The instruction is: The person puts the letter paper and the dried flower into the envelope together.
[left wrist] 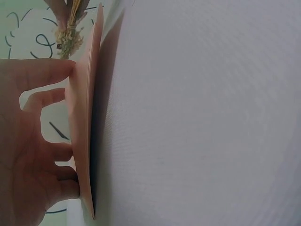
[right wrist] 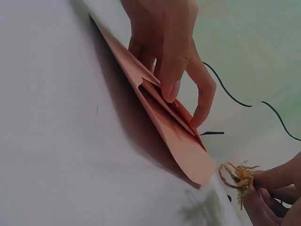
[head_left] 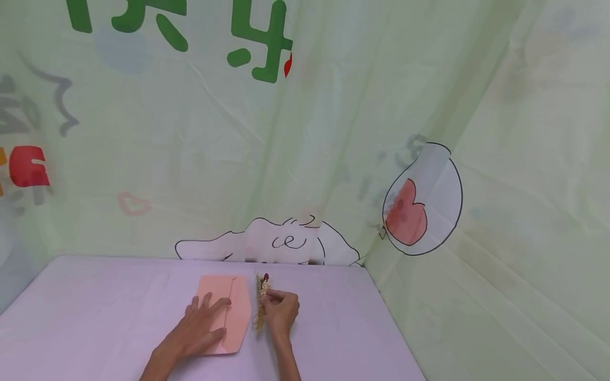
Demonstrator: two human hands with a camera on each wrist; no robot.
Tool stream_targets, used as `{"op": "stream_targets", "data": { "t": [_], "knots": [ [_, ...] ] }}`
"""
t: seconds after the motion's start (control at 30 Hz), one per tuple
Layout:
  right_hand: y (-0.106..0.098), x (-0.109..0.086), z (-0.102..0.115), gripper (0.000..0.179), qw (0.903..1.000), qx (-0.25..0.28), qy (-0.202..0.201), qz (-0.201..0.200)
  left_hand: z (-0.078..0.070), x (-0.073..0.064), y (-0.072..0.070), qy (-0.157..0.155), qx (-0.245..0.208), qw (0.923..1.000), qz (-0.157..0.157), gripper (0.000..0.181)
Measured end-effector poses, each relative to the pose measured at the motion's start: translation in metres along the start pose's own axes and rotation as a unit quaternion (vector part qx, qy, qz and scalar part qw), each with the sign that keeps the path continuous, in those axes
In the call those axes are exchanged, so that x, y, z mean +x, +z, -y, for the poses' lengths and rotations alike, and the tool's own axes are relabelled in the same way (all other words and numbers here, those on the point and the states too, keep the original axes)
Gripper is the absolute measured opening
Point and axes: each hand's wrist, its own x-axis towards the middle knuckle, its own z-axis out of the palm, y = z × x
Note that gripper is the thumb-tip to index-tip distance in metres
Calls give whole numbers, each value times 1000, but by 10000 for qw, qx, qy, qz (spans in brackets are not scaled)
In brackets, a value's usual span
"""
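Observation:
A pink paper envelope (head_left: 240, 312) lies on the table with its flap side to the right. My left hand (head_left: 197, 327) rests on it, fingers spread and tips touching the paper. In the right wrist view, the envelope's mouth (right wrist: 162, 110) gapes a little beside those fingers. Just right of the envelope, my right hand (head_left: 283, 312) pinches a small bunch of dried flowers (head_left: 260, 317) between thumb and fingers. The bunch has a dark red bloom at its far end and, in the right wrist view, a loop of twine (right wrist: 227, 174) around its stems.
A pale lilac cloth covers the table (head_left: 343, 328). Behind it and to the right hangs a light green printed curtain (head_left: 333, 132) with a cartoon outline, a balloon drawing (head_left: 440, 211) and green lettering. The table's back edge runs just beyond the envelope and flowers.

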Motion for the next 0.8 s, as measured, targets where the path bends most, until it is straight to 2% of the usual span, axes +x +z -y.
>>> {"op": "stream_targets", "data": {
  "t": [0.3, 0.57, 0.8],
  "knots": [
    [15, -13, 5, 13, 9992, 232, -217, 258, -2, -1, 0, 39, 133, 9999, -79, 59],
    [25, -27, 12, 13, 9983, 234, -137, 519, -1, 1, 0, -57, 91, 9999, -72, 61],
    [31, -31, 7, 12, 9981, 82, -21, 611, 0, -1, -1, -99, 41, 9999, -49, 63]
  ]
}}
